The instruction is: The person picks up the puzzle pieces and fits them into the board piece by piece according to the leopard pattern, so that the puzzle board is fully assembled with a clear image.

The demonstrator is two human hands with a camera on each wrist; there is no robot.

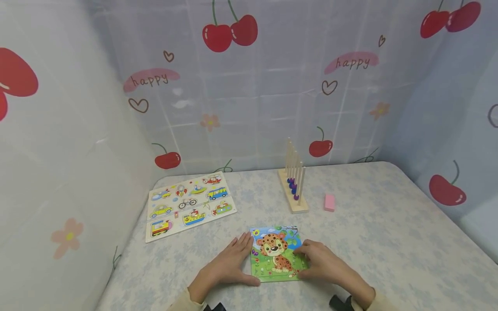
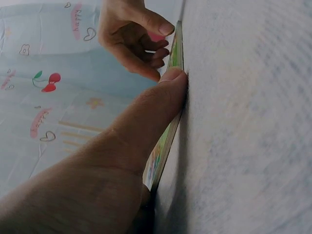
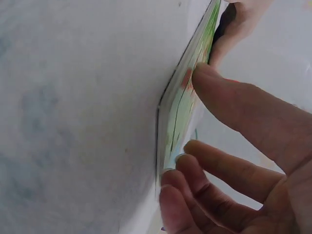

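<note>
A square leopard picture puzzle lies flat on the table between both hands. Along its left edge rests my left hand, fingers straight and the thumb by the lower left corner. In the left wrist view that thumb touches the edge of the puzzle. My right hand is over the puzzle's right side with loosely bent fingers. Its thumb touches the face of the puzzle in the right wrist view, and the other fingertips are close to the right edge. No separate piece shows between thumb and fingers.
A vehicle knob puzzle board lies at the back left. Behind the leopard puzzle stands a wooden peg rack with purple and blue beads low on its pegs. A pink block lies right of it. A cherry-print curtain hangs around the table.
</note>
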